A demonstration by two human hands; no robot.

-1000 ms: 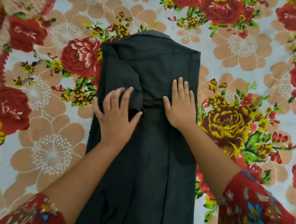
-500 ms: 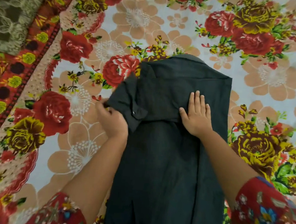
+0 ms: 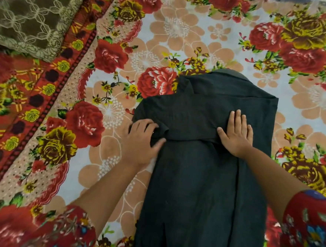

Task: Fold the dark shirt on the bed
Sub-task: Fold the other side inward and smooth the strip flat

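The dark shirt (image 3: 202,184) lies lengthwise on the flowered bed sheet (image 3: 174,37), its sides folded in to a long narrow strip, collar end far from me. A sleeve is folded across the upper part. My left hand (image 3: 141,139) rests at the shirt's left edge, fingers curled on the end of the folded sleeve. My right hand (image 3: 235,134) lies flat, fingers together, pressing the sleeve fold near the shirt's middle right.
A green-brown lace-patterned cloth (image 3: 31,12) lies at the top left, beyond the sheet's red border (image 3: 30,98). The flowered sheet spreads on all sides of the shirt.
My left hand moved from flat on the shirt to its left edge and took the sleeve end. The view shifted left, showing the sheet's border and the lace cloth. My right hand stayed flat.
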